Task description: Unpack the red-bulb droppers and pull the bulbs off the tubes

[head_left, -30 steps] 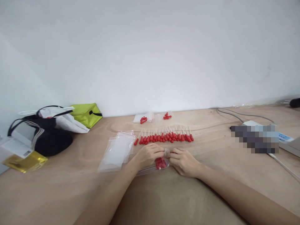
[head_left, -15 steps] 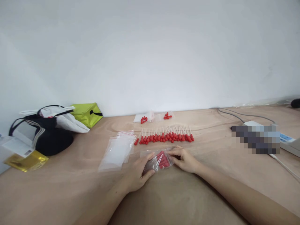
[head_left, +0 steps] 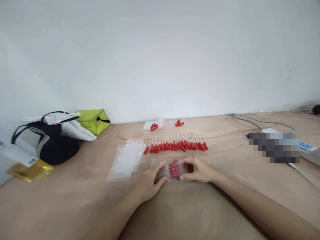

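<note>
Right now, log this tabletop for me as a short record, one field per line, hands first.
Left hand: holds left end of filled clear bag
Right hand: holds its right end
Bag contents: thin sticks, red ends to the right
Beyond hands: row of red-tipped sticks
Left of row: flat clear bags
Far left: black bag, lime-green bag
Right side: gray cable, pixelated item, unidentifiable

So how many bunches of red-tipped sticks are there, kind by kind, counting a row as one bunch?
Long row of thin, red-tipped sticks: 1
Clear plastic bag of red-tipped sticks between the hands: 1
Small red-tipped bunches near the wall, left one and right one: 2
Total: 4
</note>
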### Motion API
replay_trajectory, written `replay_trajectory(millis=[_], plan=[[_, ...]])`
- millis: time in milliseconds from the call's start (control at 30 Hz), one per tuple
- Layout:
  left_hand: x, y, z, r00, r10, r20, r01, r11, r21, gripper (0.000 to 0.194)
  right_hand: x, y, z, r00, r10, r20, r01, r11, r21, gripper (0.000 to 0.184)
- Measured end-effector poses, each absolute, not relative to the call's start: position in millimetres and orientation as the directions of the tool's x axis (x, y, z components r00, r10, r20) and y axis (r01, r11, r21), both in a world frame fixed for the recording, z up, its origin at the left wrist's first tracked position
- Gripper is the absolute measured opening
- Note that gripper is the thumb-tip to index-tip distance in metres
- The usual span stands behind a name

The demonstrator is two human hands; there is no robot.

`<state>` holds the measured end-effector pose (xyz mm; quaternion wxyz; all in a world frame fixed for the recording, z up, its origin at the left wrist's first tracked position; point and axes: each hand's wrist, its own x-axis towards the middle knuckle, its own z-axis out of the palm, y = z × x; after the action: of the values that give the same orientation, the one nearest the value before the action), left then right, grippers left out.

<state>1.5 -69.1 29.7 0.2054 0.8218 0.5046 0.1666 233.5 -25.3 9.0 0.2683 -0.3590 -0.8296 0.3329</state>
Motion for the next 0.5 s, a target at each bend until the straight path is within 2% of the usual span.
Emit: replay_trajectory(millis=[100,233,333,500], plan=[[2.7,-68.6,28.3,0.449,0.89,0.078,0.754,-0.424,0.502,0.041,229.5,-27.4,10.8,-0.563,0.808,0.175,0.489,0.496,-0.718,0.035],[3.0,-68.2,27.9,0.468,0.879,0.096,0.734,-0.447,0.511,0.039,225.2,-28.9,10.9,-0.535,0.814,0.225,0.55,0.538,-0.639,0.035],[2.5,-68.0,27.2,0.472,0.875,0.109,0.727,-0.456,0.513,0.038,223.5,-30.3,12.2,-0.546,0.804,0.236,0.532,0.55,-0.643,0.032],[2.4,-67.4,25.7,0.453,0.885,0.108,0.729,-0.438,0.527,0.037,223.4,-33.6,15.6,-0.563,0.784,0.262,0.47,0.565,-0.678,0.014]])
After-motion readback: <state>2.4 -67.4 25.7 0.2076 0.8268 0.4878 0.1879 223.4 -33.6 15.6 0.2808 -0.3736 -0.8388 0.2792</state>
